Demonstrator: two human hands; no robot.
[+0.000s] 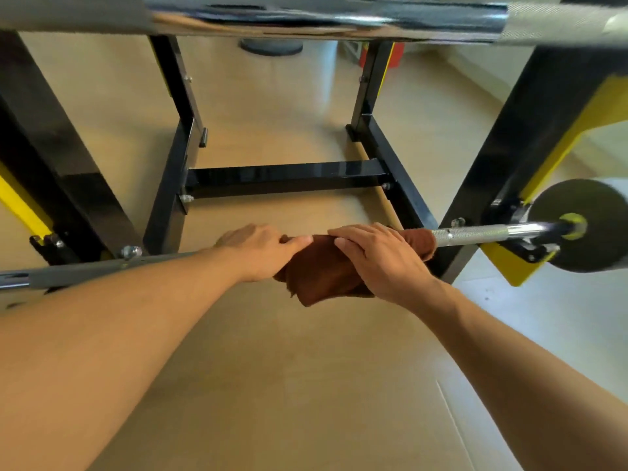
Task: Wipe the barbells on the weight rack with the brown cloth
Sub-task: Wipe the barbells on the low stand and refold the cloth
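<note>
the fingers (356, 237) of the right hand (380, 260) curl over the top of the brown terry cloth (323, 273), pressing it onto the lower knurled steel barbell (475, 232). the left hand (261, 249) holds the cloth's other end, thumb laid along the bar, fingers wrapped underneath. the cloth is folded round the bar near its middle, a loose flap hanging below. the bar rests on yellow hooks of the black steel weight rack (509, 137), with a dark round plate (591, 226) at its right end. a second, chrome barbell (339, 15) lies across the top. two barbells, one cloth, one plate in view. judging by this, the lower bar is mid-wipe; its ends and the upper bar probably remain.
</note>
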